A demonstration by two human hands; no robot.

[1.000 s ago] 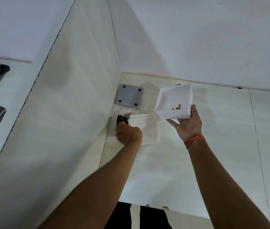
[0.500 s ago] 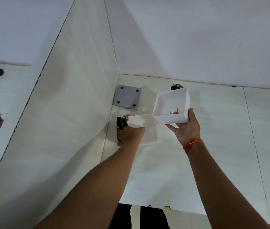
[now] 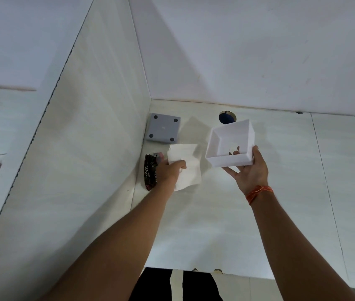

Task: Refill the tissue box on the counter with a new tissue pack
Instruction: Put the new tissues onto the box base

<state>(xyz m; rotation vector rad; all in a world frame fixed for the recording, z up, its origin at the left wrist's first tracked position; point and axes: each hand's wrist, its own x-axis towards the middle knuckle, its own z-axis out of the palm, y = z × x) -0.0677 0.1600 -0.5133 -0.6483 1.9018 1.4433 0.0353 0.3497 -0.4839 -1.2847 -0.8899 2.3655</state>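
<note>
My right hand (image 3: pixel 246 172) holds the white tissue box shell (image 3: pixel 229 145) above the counter, its open side turned toward me. A round hole in its far face shows my fingers behind it. My left hand (image 3: pixel 169 170) grips the top of a white stack of tissues (image 3: pixel 186 170) near the counter's left corner. The stack's upper sheets are lifted and bent. Beside that hand lies a dark crumpled wrapper (image 3: pixel 150 174). The grey box base (image 3: pixel 164 129), with black feet at its corners, lies upside down in the corner.
The white counter (image 3: pixel 237 224) ends at a side wall on the left and a back wall behind. A round hole (image 3: pixel 227 116) with something blue in it sits in the counter near the back wall. The front edge runs along the bottom.
My left hand has pulled the tissue stack's top up and bent it. My right hand has kept the box shell aloft, tilting it slightly. The counter hole has come into view behind it.
</note>
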